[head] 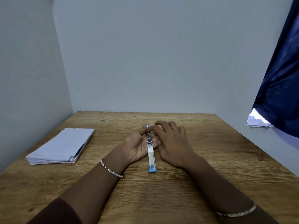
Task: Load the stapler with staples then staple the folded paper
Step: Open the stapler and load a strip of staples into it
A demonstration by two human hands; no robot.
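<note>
A blue and white stapler (151, 156) lies swung fully open, flat along the middle of the wooden table (210, 159), its blue end nearest me. My left hand (137, 146) lies palm up beside and under the far half, thumb against the metal staple channel. My right hand (173, 143) rests over the same far half, fingertips pinched at the channel; whether staples are between them is hidden. A stack of folded white paper (59, 147) lies at the left of the table, apart from both hands.
Grey walls close the table at the back and left. A dark blue curtain (281, 78) hangs at the right, with white paper scraps (257, 121) showing under its lower edge. Both wrists wear thin bracelets.
</note>
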